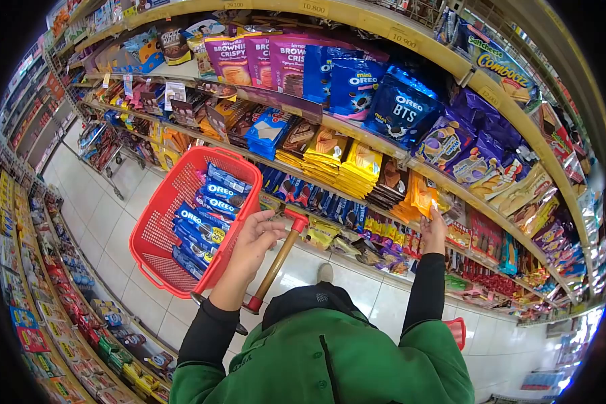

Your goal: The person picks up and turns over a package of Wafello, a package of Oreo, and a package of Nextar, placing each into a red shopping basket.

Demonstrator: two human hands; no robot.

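Snack shelving fills the upper frame, several tiers, curved by the lens. Top tier: purple brownie crispy bags, blue mini Oreo bags, an Oreo BTS bag. Next tier down: stacked yellow packs, dark and orange packs to their right. White tile floor below, second rack of goods along the left edge.

Red shopping basket hangs tilted in front of the shelving, left of centre, open side toward the camera. Inside: a stack of blue Oreo packs, lying against the basket's right wall.

Basket handle, tan bar with red ends, runs diagonally beside the basket rim.

Left hand: fingers curled over the basket's near rim, gripping it, just beside the handle.

Right hand: raised to the shelf, fingers pinched narrow on an orange snack packet that sits in the shelf row. Cannot tell whether the packet is lifted clear of the shelf.

Both sleeves black, green jacket at bottom of frame.
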